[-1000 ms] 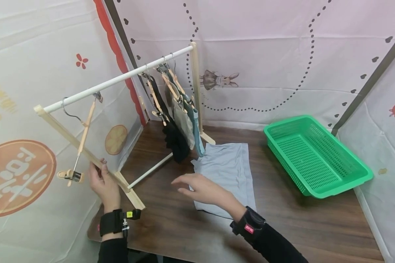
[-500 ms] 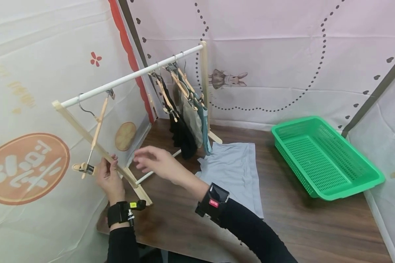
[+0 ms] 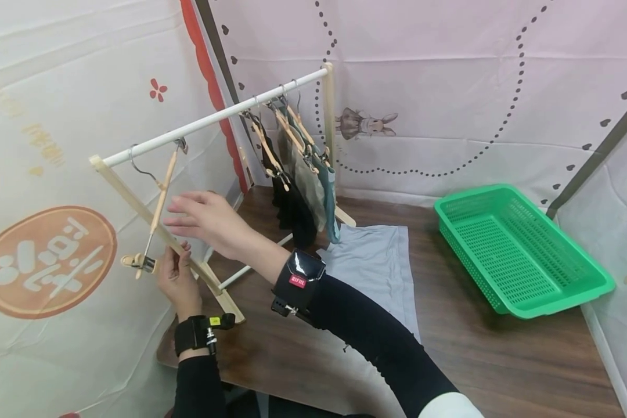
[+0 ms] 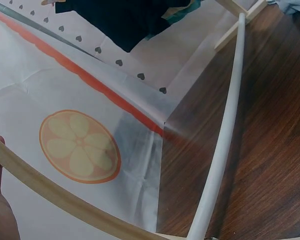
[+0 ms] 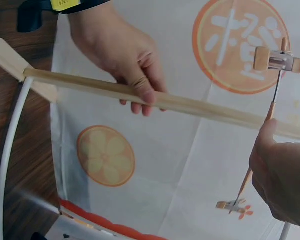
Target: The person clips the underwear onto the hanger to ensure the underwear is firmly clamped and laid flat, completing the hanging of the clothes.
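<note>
My left hand (image 3: 180,285) grips the slanting near wooden post (image 3: 130,196) of a small clothes rack; in the right wrist view its thumb lies across the post. My right hand (image 3: 211,225), fingers mostly straight, is beside a wooden clip hanger (image 3: 164,200) with no garment on it. That hanger hooks over the white rail (image 3: 204,121) close to the post. In the right wrist view the right hand (image 5: 282,175) overlaps the hanger's bar; whether it touches is unclear. Further along the rail hang black (image 3: 298,217), grey (image 3: 309,188) and blue (image 3: 329,200) garments on hangers.
A light blue garment (image 3: 373,255) lies flat on the brown wooden table (image 3: 428,325), partly under my right arm. At the right stands a green plastic basket (image 3: 522,249). A lower white bar (image 3: 240,273) joins the rack's feet. Printed cloth walls surround the table.
My right hand has moved left and up from above the light blue garment to the bare hanger. The left hand stays on the post. The head view has shifted slightly left.
</note>
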Motion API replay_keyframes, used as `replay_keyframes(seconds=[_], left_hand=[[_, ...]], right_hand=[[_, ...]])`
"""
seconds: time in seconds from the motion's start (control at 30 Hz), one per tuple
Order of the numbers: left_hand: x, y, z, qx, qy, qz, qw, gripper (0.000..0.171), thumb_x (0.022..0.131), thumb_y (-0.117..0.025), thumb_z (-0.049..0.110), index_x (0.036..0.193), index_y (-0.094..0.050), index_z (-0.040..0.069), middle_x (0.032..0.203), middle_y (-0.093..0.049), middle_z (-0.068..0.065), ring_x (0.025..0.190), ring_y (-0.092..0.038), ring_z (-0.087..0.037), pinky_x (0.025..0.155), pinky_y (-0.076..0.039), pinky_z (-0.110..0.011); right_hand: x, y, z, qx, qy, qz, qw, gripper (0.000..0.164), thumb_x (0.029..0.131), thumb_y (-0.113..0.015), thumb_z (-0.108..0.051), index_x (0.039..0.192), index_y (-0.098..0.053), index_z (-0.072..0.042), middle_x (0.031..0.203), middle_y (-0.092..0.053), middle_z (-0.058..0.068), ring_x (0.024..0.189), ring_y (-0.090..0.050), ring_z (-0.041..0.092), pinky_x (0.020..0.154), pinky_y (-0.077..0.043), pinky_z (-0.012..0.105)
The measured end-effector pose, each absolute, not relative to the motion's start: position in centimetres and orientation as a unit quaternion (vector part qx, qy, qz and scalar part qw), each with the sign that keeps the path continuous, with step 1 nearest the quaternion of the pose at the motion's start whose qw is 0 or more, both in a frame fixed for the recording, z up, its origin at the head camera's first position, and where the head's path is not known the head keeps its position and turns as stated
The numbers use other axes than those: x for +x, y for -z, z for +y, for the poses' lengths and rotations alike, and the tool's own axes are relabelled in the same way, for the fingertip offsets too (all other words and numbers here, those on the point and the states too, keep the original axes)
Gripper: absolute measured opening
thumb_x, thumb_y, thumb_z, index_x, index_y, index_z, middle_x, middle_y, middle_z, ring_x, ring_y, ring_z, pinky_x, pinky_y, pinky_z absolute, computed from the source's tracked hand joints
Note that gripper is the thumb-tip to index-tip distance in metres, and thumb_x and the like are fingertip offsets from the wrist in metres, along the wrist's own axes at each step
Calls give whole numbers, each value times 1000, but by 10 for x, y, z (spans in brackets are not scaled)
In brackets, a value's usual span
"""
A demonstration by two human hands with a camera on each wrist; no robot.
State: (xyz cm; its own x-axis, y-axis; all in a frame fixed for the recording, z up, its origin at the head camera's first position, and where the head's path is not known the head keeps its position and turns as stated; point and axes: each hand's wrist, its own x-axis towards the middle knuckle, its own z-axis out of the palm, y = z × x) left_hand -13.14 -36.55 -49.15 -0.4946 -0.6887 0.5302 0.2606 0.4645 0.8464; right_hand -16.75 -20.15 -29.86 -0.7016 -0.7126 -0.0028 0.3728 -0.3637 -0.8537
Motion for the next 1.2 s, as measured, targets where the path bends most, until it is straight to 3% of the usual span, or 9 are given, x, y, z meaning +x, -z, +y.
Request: replay_keyframes(seconds=[0.37, 0.6, 0.8, 0.9, 1.03, 1.2], left_hand=[[-137, 505, -378, 158, 479, -726, 467, 38, 99, -65, 21, 135, -66, 32, 117, -70, -2, 110, -63, -9, 96, -50, -23], [-134, 505, -381, 160, 495, -725, 452, 35, 98, -65, 27, 133, -68, 27, 119, -70, -1, 112, -63, -10, 98, -50, -24], [-130, 506, -381, 168, 500, -727, 440, 37, 99, -63, 30, 136, -65, 34, 121, -69, 1, 114, -62, -10, 98, -49, -24], [-128, 505, -381, 170, 504, -726, 436, 38, 99, -63, 31, 137, -63, 37, 121, -69, 1, 114, -62, -10, 98, -49, -25], [-126, 503, -380, 168, 510, -723, 436, 40, 99, -63, 31, 138, -62, 37, 121, -69, 1, 114, -63, -10, 98, -49, -25], [-126, 500, -380, 167, 508, -723, 437, 41, 98, -64, 28, 138, -63, 35, 120, -68, 1, 114, -62, -10, 99, -49, -24]], right_hand=[[-169, 289, -212, -152, 816, 413, 375, 34, 104, -58, -11, 136, -59, 0, 109, -72, 10, 104, -70, 19, 98, -54, 32], [-170, 283, -213, -156, 815, 394, 395, 32, 106, -54, -14, 136, -58, -3, 117, -71, 13, 122, -64, 30, 102, -53, 36], [-169, 284, -211, -241, 772, 411, 421, 38, 106, -52, -6, 144, -52, -5, 131, -67, 16, 126, -61, 32, 98, -55, 35], [-167, 284, -212, -238, 770, 408, 430, 40, 106, -52, -7, 146, -50, -3, 134, -65, 17, 128, -59, 34, 98, -55, 35], [-164, 285, -215, -217, 774, 414, 427, 39, 107, -52, -12, 144, -50, 1, 134, -64, 18, 130, -58, 34, 102, -52, 37], [-162, 287, -220, -163, 793, 423, 408, 37, 105, -55, -8, 139, -53, 5, 121, -65, 15, 129, -57, 35, 108, -48, 39]])
